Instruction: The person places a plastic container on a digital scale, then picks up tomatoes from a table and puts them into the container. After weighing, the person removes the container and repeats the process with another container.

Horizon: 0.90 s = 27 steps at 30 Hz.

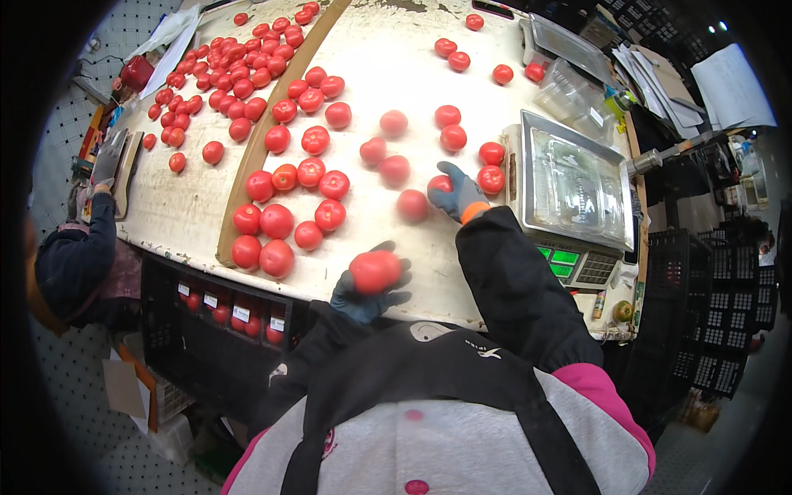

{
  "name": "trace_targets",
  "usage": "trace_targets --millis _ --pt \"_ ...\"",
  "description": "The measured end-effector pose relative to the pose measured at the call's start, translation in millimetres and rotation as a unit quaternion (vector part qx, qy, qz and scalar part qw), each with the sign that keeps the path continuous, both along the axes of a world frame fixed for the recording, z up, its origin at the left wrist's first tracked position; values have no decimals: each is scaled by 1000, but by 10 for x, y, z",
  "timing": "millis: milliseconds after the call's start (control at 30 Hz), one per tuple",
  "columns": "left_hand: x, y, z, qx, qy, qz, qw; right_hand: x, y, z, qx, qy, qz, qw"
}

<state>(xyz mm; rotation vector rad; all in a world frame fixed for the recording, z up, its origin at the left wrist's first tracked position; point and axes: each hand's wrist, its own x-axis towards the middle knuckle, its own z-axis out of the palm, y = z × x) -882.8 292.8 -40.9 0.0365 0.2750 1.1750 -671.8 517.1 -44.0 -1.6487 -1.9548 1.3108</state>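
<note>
My left hand point(370, 291), in a dark glove, lies palm up at the table's near edge with a red tomato point(375, 271) held in it. Farther right, my right hand point(456, 190), gloved with an orange cuff, has its fingers around a smaller tomato point(440, 184) on the white table point(371, 80). Several blurred tomatoes point(394, 171) lie just left of that hand. More tomatoes point(276, 221) stand grouped along the right side of a wooden divider strip point(247, 179), and a large heap point(235, 62) lies beyond it.
At my right are a digital scale with a metal tray point(575, 179), clear plastic containers point(572, 99) and a greenish tomato point(622, 311). Below the table's left edge is a black crate point(185, 337) holding packed tomatoes. A co-worker's arm point(102, 229) reaches the table at far left.
</note>
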Motion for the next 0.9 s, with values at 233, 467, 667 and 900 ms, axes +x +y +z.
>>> trace_targets --millis 233,467,667,900 --pt "31 -6 -105 19 -49 47 998 155 -421 23 -95 50 54 993" --pt "-37 574 -303 -47 20 199 979 -65 -245 187 20 93 165 982" --pt "-114 1193 -674 11 174 235 956 -193 -274 104 -123 222 167 953" --pt "-200 1236 -476 -45 17 192 980 -169 -479 244 -146 356 138 913"
